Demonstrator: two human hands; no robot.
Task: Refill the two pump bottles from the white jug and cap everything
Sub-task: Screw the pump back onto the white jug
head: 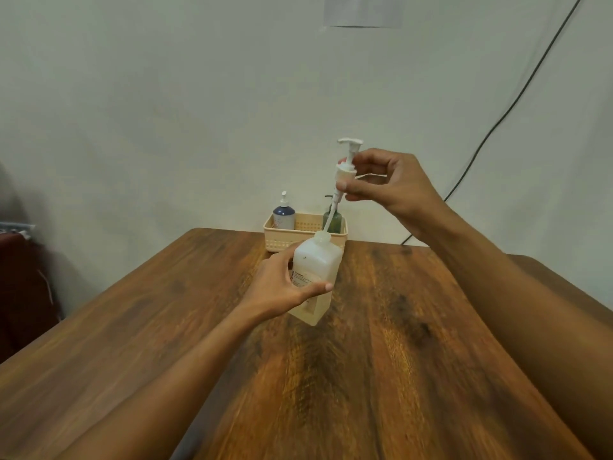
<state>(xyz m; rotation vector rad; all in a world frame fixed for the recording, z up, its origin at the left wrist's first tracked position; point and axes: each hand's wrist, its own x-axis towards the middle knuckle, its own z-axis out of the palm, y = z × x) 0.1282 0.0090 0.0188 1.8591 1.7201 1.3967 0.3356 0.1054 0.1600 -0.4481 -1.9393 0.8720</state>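
My left hand [283,287] grips the white jug [320,267], a translucent square bottle that is tilted and lifted off the wooden table [381,360]. My right hand [381,184] pinches the white pump head [346,164] by its collar, raised above the jug. The pump's dip tube still reaches down into the jug's open neck. Two pump bottles stand in a beige basket [303,239] at the far edge: a dark blue one [284,215] on the left and a green one [333,220] on the right, partly hidden behind the tube.
The basket sits against a pale wall. A black cable [497,121] runs down the wall at the right. A dark red object [23,287] stands beside the table's left side.
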